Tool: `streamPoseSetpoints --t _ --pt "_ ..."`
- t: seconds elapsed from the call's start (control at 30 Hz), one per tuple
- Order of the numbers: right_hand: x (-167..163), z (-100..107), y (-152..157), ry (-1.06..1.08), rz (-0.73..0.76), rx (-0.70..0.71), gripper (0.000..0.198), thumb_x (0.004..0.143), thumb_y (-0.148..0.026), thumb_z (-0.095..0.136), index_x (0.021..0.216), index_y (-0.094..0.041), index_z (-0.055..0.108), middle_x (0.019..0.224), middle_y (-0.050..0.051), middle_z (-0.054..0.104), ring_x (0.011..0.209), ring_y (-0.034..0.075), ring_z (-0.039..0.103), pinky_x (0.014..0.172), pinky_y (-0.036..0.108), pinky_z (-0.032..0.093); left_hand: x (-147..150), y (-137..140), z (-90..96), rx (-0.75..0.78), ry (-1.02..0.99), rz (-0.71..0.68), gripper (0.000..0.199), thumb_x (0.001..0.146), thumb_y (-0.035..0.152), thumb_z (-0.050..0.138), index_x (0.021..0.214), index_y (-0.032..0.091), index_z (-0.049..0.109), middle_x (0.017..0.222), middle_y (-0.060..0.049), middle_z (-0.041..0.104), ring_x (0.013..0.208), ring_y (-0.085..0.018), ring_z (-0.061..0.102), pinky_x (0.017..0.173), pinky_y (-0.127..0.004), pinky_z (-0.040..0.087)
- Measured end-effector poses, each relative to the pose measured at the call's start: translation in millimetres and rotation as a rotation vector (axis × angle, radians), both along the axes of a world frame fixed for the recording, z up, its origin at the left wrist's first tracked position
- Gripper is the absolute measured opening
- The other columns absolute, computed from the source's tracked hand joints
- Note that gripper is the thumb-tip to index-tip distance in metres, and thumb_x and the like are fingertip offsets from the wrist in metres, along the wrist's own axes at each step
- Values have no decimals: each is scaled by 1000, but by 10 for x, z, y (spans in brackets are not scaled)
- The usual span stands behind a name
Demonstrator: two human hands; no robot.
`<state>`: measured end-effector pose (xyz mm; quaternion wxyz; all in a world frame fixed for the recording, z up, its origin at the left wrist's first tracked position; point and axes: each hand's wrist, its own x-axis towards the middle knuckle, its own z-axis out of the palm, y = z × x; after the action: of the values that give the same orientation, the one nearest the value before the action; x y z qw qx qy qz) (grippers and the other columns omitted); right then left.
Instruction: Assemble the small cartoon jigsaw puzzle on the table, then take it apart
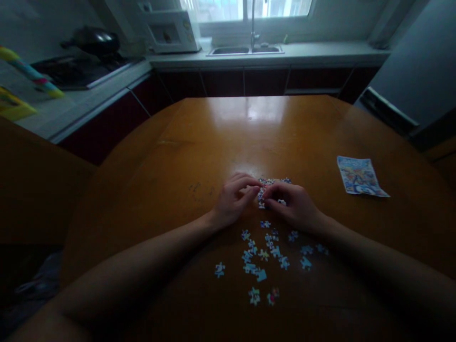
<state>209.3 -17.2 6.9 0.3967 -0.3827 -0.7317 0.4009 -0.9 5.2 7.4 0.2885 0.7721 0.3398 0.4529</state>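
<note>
A partly joined jigsaw puzzle (pixel 274 181) lies flat on the table, its near right part covered by my right hand (pixel 294 204). That hand has its thumb and fingers bent together at the puzzle's left strip, pinching a small jigsaw piece that its fingertips mostly hide. A whitish piece (pixel 281 202) shows in the gap under the fingers. From the left, my left hand (pixel 233 197) rests with thumb and forefinger closed at the puzzle's left edge. Loose jigsaw pieces lie nearer me, among them a yellowish one (pixel 264 255) and a pale blue one (pixel 261 275).
The brown wooden table (pixel 160 180) fills the middle. A creased picture sheet (pixel 360 175) lies at the right. Beyond stand a counter with a sink (pixel 245 50), a microwave (pixel 171 32), and a stove with a dark pan (pixel 97 42).
</note>
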Motion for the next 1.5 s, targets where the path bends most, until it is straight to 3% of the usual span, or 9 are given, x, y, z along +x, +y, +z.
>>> streamPoseSetpoints --t 0.27,0.5,0.73,0.87,1.1,1.2,1.3,1.5 --pt "-34 -34 2 69 -61 25 6 90 -23 63 93 -19 66 86 3 70 76 15 64 70 30 53 23 -26 12 -63 11 -33 5 91 20 71 94 20 74 88 -4 72 84 -16 66 74 -29 54" --pt "-66 -71 21 265 -113 -71 21 88 -32 71 102 -21 59 85 2 67 79 16 66 72 32 56 18 -49 -16 -162 -15 -89 19 89 20 73 108 20 74 95 -6 72 83 -15 69 73 -29 59" --pt "-89 -64 44 333 -156 -181 31 80 -38 79 96 -22 58 79 1 68 73 16 66 66 31 56 9 2 -41 -44 58 -127 21 88 19 75 108 23 78 90 -5 76 85 -17 67 76 -32 57" --pt "-70 -63 55 313 -222 -121 22 82 -36 78 87 -20 64 77 1 67 71 15 63 66 31 55 10 6 -33 -92 18 -61 17 87 21 76 103 24 79 89 -4 77 81 -16 67 73 -31 57" --pt "-54 -53 73 262 -165 -118 18 81 -35 79 84 -19 72 80 3 73 75 17 67 71 34 56 14 -3 -34 -143 -2 -4 16 85 24 78 100 24 79 87 -4 76 77 -16 66 67 -29 56" --pt "-45 -62 106 273 -208 -131 19 79 -36 80 84 -19 72 80 4 74 74 17 67 70 34 56 16 15 -56 -128 22 89 12 93 25 69 100 21 77 86 -4 75 75 -16 66 66 -28 54" --pt "3 -43 174 253 -290 -109 17 80 -34 79 83 -19 73 80 4 75 73 17 68 70 34 56 17 16 -76 -52 116 145 17 97 16 58 101 19 74 92 -5 73 83 -16 66 72 -30 54" --pt "184 157 357 106 -445 2 11 83 -29 76 84 -19 76 84 7 76 75 20 68 70 36 54 29 -47 -77 126 406 -1 35 93 10 58 122 24 71 121 -6 71 105 -24 57 95 -43 51"
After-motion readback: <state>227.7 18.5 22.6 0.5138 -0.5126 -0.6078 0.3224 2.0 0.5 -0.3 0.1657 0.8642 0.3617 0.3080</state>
